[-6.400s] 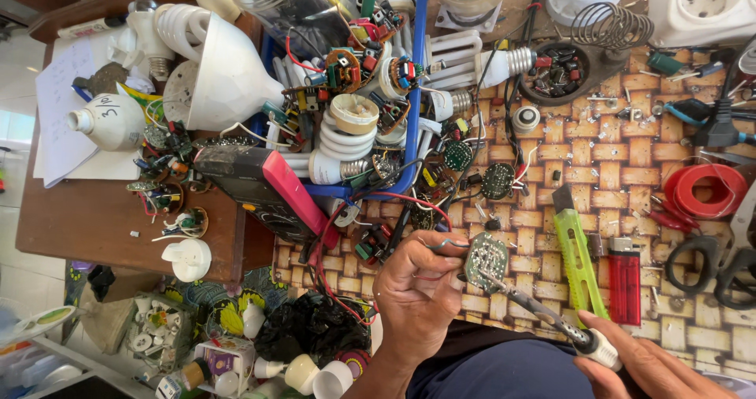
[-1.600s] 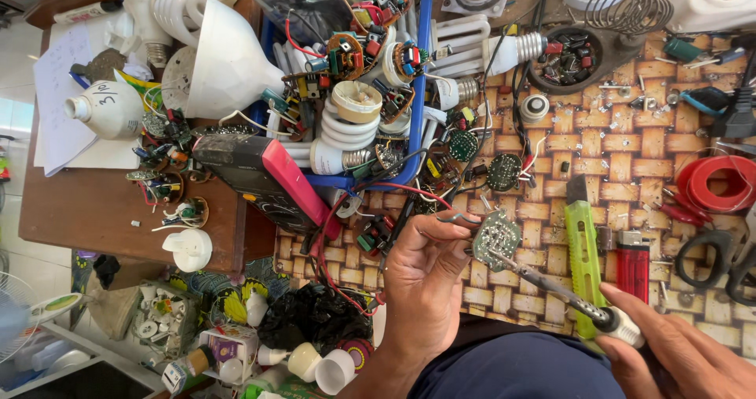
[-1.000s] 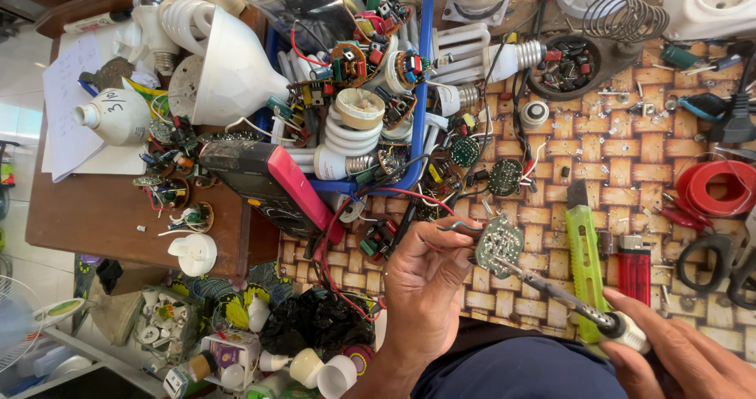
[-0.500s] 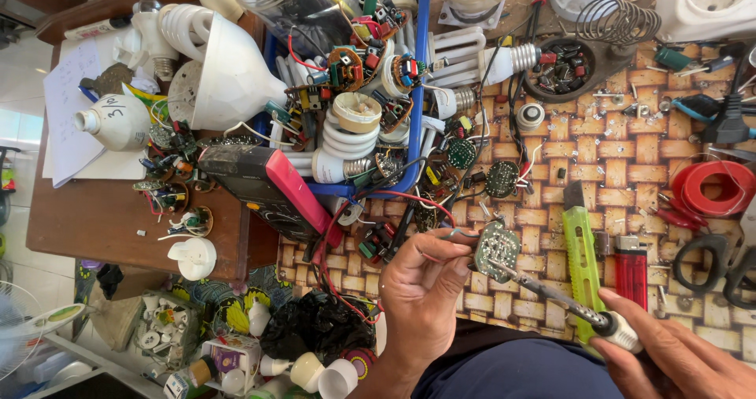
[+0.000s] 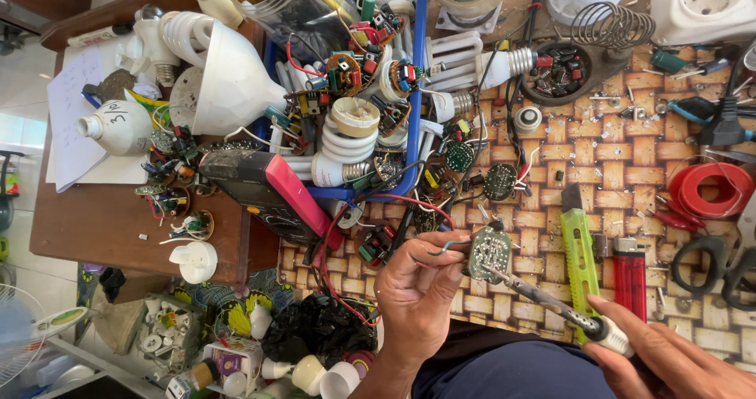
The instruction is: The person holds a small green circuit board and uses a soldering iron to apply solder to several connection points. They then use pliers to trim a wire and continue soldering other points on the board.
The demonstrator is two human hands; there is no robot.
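Note:
My left hand (image 5: 417, 293) pinches a small round circuit board (image 5: 488, 253) by its edge, together with short coloured wires, just above the patterned table mat. My right hand (image 5: 669, 363), at the lower right, grips a soldering iron (image 5: 551, 301) whose metal tip rests on the board's face. The iron's shaft crosses over a green utility knife (image 5: 579, 257) lying on the mat.
A red lighter (image 5: 630, 277), black scissors (image 5: 720, 261) and a red tape roll (image 5: 705, 190) lie to the right. A red-and-black multimeter (image 5: 268, 190) lies at the left, in front of a blue tray (image 5: 417, 68) of spiral lamps and circuit boards, a white lamp shade (image 5: 228, 84) and bulbs.
The board and iron tip have stayed together with only slight shifts; the view has wobbled a little. Both hands keep the same grips.

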